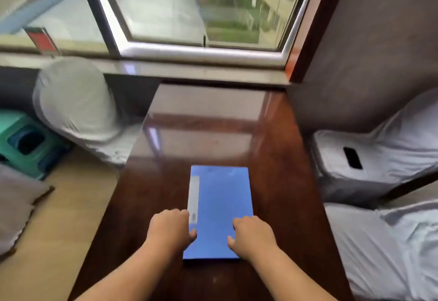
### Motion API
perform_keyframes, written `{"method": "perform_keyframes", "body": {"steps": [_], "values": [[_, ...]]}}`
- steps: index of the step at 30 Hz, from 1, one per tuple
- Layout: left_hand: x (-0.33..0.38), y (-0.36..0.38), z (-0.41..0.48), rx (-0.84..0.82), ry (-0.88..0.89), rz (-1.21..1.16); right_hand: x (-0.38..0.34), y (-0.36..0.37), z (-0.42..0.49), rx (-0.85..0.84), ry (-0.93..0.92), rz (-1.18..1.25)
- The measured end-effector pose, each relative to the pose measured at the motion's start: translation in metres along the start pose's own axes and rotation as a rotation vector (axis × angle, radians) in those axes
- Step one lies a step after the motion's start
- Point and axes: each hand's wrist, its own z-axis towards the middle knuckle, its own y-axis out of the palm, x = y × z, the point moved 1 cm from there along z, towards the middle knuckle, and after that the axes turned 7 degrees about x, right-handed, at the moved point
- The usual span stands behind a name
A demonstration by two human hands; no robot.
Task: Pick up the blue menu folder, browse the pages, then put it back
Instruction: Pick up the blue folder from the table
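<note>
The blue menu folder [220, 206] lies closed and flat on the glossy dark wooden table [208, 123], near its front edge, with a white label strip along its left spine. My left hand [169, 228] clasps the folder's left edge near the close corner, thumb on the cover. My right hand [252, 235] sits over the right edge near the other close corner, fingers curled and thumb on the cover. The folder rests on the tabletop.
The table runs to a window sill [189, 68]. White-covered seats stand at the left [75, 101] and the right [379, 158], the right one with a black phone [352, 157] on it. A green plastic stool [26, 142] sits on the floor at the left.
</note>
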Motion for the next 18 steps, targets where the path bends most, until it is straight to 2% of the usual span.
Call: {"method": "perform_keyframes", "body": {"steps": [3,8,10,12,15,18], "values": [[0.003,0.049,-0.001,-0.112,-0.062,-0.035,0.005,0.05,0.006,-0.103,0.013,-0.006],[0.012,0.09,0.005,-0.24,-0.477,-0.72,0.014,0.093,0.006,-0.136,0.04,0.052],[0.015,0.096,0.014,-0.251,-0.608,-0.873,0.017,0.097,0.008,-0.114,0.048,0.063],[0.018,0.098,0.019,-0.249,-0.62,-0.885,0.019,0.097,0.008,-0.098,0.052,0.077],[0.026,0.086,0.026,-0.156,-0.579,-0.935,0.026,0.09,0.008,-0.093,0.079,0.141],[0.035,0.049,0.034,-0.02,-0.493,-1.06,0.04,0.064,0.009,0.013,0.285,0.374]]}}
